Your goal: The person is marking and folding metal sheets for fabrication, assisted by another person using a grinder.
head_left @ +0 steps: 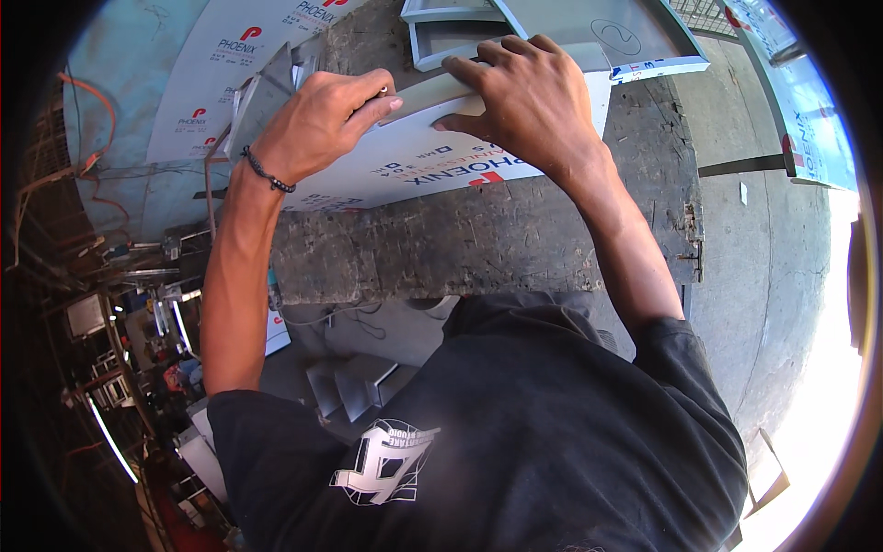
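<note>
Your left hand (324, 121) is over the far part of the workbench (441, 248), thumb and curled forefinger pressed together on what looks like a small rod (384, 89). Only its pale round end shows, so you can't tell from here what it is. Your right hand (526, 101) is clasped over the far part of the workbench too: fingers fanned across the top of the panel (359, 175), thumb against its near face. How hard it presses doesn't show.

The panel stands on the workbench, across its far half, the near face tilted towards you. Judging by its shape, the forming is at least partly done: a grey strip (428, 97) turns back along the top between your hands. The printed white film is not yet off the near face. Whether the folded edge is finished you can't tell, as your hands cover much of it and the panel's back is hidden.

At the workbench's far end, beyond the panel, a shallow tray (660, 66) and a smaller box (432, 51) have their walls up, so those look further along. To the left of the workbench's far half, thin metal pieces (262, 99) lean together, with a large film-covered sheet (189, 78) beyond them. Below the workbench's near edge lie a loose cable (333, 313) and grey bent pieces (354, 385); whether they belong to this work isn't clear.
</note>
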Tool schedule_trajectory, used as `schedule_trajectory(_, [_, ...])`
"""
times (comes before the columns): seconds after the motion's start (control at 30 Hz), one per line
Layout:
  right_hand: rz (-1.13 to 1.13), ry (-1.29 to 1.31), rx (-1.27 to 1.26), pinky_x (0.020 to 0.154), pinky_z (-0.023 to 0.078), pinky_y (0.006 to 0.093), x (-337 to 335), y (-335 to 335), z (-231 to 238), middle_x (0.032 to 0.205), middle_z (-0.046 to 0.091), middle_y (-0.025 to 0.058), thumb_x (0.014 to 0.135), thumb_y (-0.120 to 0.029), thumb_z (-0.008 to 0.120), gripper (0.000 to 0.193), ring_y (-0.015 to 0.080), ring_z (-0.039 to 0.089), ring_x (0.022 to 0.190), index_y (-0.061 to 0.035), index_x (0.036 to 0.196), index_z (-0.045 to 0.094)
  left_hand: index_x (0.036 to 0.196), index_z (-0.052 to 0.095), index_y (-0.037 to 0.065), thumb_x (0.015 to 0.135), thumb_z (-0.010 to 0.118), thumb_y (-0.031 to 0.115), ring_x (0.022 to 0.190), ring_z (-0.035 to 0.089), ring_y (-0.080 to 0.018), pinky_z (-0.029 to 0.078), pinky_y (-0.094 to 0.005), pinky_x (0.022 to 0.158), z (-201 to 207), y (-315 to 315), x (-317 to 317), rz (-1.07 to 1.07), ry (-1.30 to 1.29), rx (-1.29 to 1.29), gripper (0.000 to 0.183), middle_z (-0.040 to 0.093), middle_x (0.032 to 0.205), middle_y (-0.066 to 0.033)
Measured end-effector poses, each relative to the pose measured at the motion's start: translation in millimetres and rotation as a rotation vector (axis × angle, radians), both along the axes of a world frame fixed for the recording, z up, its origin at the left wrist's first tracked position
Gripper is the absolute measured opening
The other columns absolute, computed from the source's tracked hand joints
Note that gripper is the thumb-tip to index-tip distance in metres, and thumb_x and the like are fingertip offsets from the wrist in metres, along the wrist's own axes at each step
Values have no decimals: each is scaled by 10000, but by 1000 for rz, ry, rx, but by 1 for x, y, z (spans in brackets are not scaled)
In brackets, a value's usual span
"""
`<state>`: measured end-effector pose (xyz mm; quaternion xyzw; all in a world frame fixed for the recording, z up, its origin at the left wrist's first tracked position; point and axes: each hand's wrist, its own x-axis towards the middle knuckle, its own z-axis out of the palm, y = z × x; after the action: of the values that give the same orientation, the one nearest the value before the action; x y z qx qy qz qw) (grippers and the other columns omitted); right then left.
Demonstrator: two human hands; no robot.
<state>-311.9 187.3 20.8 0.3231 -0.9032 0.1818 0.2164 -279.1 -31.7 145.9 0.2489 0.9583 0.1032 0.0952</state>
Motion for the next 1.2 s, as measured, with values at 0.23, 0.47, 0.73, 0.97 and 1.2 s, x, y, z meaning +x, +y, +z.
schedule_trajectory(0.23, [-6,21,9,1090,514,430,1,1,0,1163,772,64,785,-572,836,568,260,711,1170,-244,1239,744,967,627,19,1040,642,199,605,603,-340,446,-436,588,-2,2,0,10,4,53,195,614,689,-173])
schedule_trajectory(0.47, [6,17,17,1072,522,427,0,3,2,1143,776,57,779,-594,829,588,246,727,1116,-240,1240,745,931,638,5,1054,632,197,522,504,-180,384,-361,526,-10,0,-2,-77,108,72,228,537,606,-102])
schedule_trajectory(0.73, [-4,59,27,1046,536,410,1,1,0,1121,780,54,777,-597,829,601,233,735,1092,-237,1250,745,928,637,11,1053,629,196,516,474,-195,375,-368,530,-12,0,-6,-105,126,58,223,534,617,-108])
schedule_trajectory(0.97, [-4,38,13,1057,532,416,2,2,-2,1132,781,59,772,-594,835,603,239,734,1101,-237,1250,749,924,635,6,1055,628,195,515,460,-171,364,-362,523,-9,0,-4,-47,72,70,230,541,618,-102])
schedule_trajectory(1.2, [4,11,14,1066,524,419,2,1,1,1128,778,61,777,-606,822,614,248,730,1115,-238,1261,741,934,634,1,1052,636,200,511,428,-169,353,-357,517,-4,3,-1,-20,97,97,231,523,604,-100])
